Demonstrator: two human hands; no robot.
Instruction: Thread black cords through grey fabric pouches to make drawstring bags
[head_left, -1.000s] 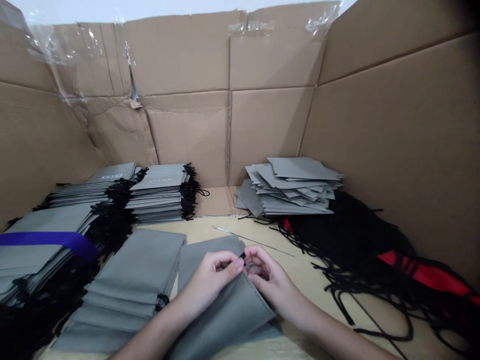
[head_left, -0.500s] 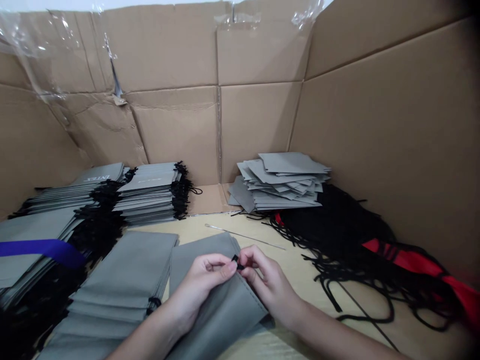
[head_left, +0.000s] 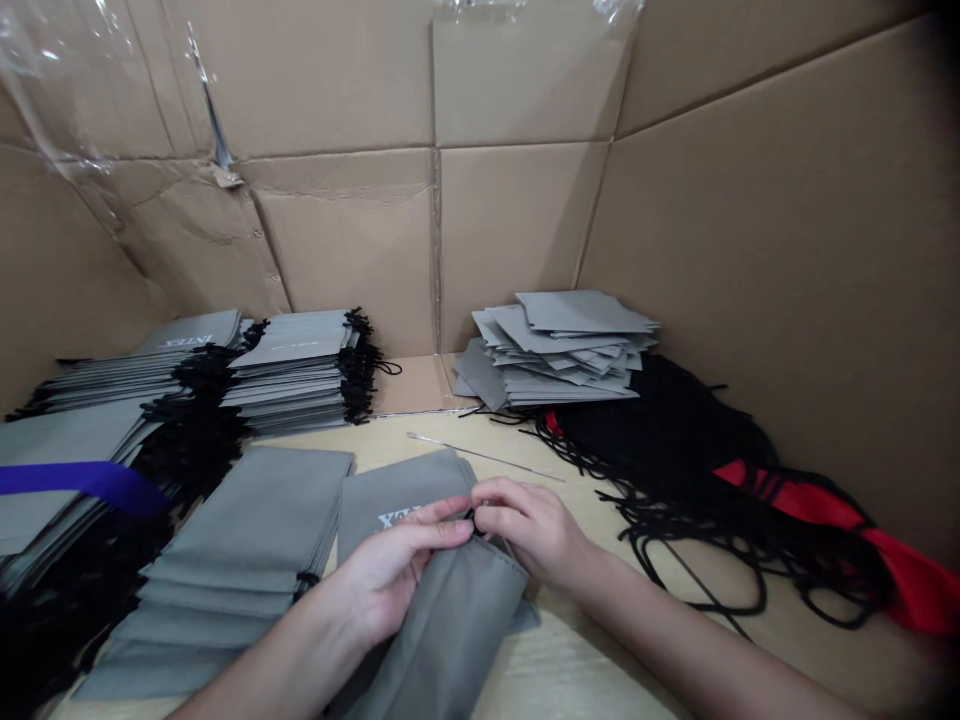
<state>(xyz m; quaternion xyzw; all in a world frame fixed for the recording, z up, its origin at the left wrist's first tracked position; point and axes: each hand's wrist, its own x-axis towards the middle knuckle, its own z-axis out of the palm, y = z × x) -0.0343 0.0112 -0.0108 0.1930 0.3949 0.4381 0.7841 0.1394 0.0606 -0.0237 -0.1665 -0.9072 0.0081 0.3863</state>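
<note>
A grey fabric pouch [head_left: 450, 620] with white lettering lies on the wooden table in front of me. My left hand [head_left: 390, 570] grips its upper edge, fingers pinched together. My right hand [head_left: 525, 525] meets it at the same spot, pinching a small black cord end [head_left: 469, 517] at the pouch's rim. Both hands touch each other over the pouch mouth. A second grey pouch lies under it.
Stacks of grey pouches [head_left: 300, 370] with black cords fill the left, one bound by a purple band [head_left: 82, 480]. A loose pile of grey pieces [head_left: 562, 345] sits behind. Black cords [head_left: 675, 470], red fabric [head_left: 825, 520] and a thin metal rod [head_left: 480, 455] lie right. Cardboard walls [head_left: 750, 250] surround everything.
My hands have shifted slightly up the pouch and closed together on the cord end. The pouch has turned so its white lettering shows. The camera has tipped down a little.
</note>
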